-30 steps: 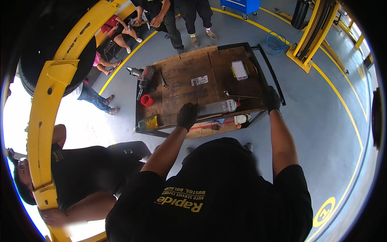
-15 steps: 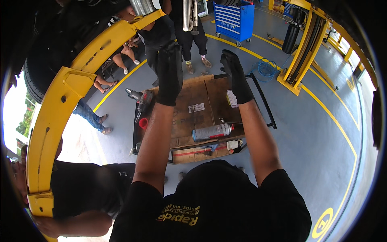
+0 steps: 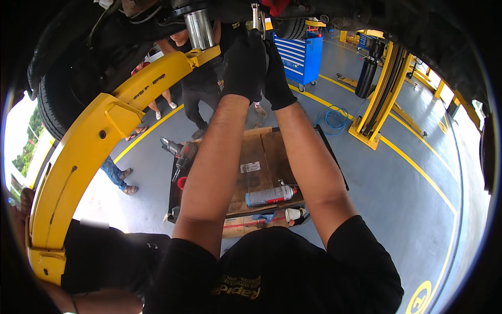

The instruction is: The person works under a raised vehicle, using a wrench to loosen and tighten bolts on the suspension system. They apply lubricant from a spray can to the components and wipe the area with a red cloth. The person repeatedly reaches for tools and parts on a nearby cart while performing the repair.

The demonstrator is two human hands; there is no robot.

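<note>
Overhead, a shiny pliers-like metal tool (image 3: 256, 17) with two long handles hangs from the dark car underside (image 3: 334, 13). My left hand (image 3: 243, 68), in a black glove, is closed round its lower end. My right hand (image 3: 277, 78), gloved alike, presses in from the right side of the same tool; its fingertips are partly hidden. Below my forearms a cart (image 3: 334, 152) is topped with stained cardboard (image 3: 266, 144). On it lie a spray can (image 3: 269, 196), an impact wrench (image 3: 184, 157) and a red cup-like piece (image 3: 181, 182).
A yellow lift arm (image 3: 78, 162) curves along my left, near a tyre (image 3: 52, 112). Several people stand or sit around, one close at lower left (image 3: 110, 251). Ahead are a blue tool chest (image 3: 298, 57), a yellow lift post (image 3: 374, 99) and a coiled blue hose (image 3: 333, 120).
Both hands were apart, with open fingers, over the cart. They have risen and come together on the hanging metal tool. My view has shifted, showing more of the car underside.
</note>
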